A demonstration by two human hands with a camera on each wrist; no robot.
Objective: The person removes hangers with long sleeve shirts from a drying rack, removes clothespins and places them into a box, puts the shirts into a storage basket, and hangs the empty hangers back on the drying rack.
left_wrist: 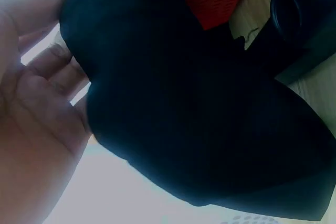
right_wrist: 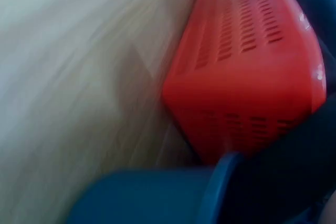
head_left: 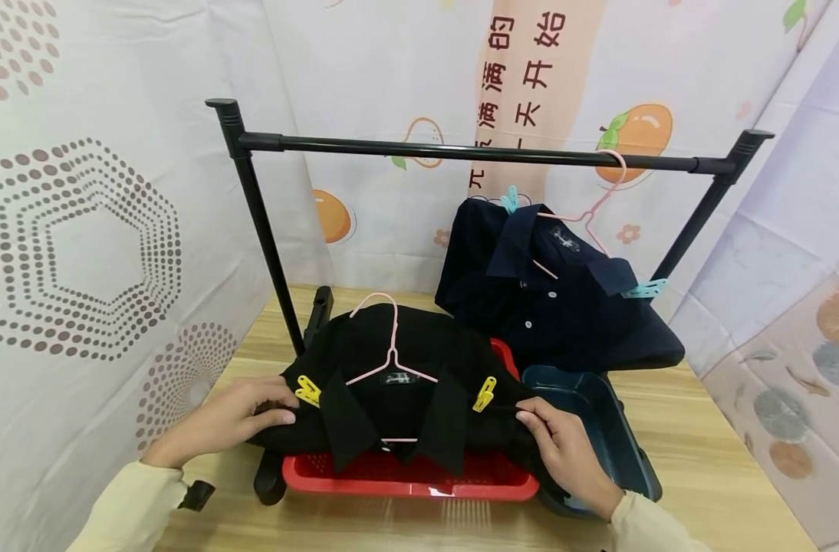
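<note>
A black collared shirt (head_left: 454, 345) lies over a red basket (head_left: 412, 489), with a pink hanger (head_left: 393, 355) inside its neck and the hook pointing up. Two yellow clips, a left clip (head_left: 308, 391) and a right clip (head_left: 485, 394), sit on its shoulders. My left hand (head_left: 236, 418) pinches the shirt beside the left clip. In the left wrist view the cloth drapes from the fingers (left_wrist: 55, 61). My right hand (head_left: 571, 452) pinches the opposite shoulder between thumb and fingers. The right wrist view mostly shows the basket (right_wrist: 236, 72) side, with dark cloth over its rim.
Behind, a black rack bar (head_left: 419, 151) spans the table. A navy shirt (head_left: 502, 299) hangs from it at the right on a pink hanger (head_left: 588, 215) with light blue clips (head_left: 646, 289). A dark blue basin (head_left: 599, 406) stands right of the basket. Printed curtains (head_left: 364, 69) enclose the table.
</note>
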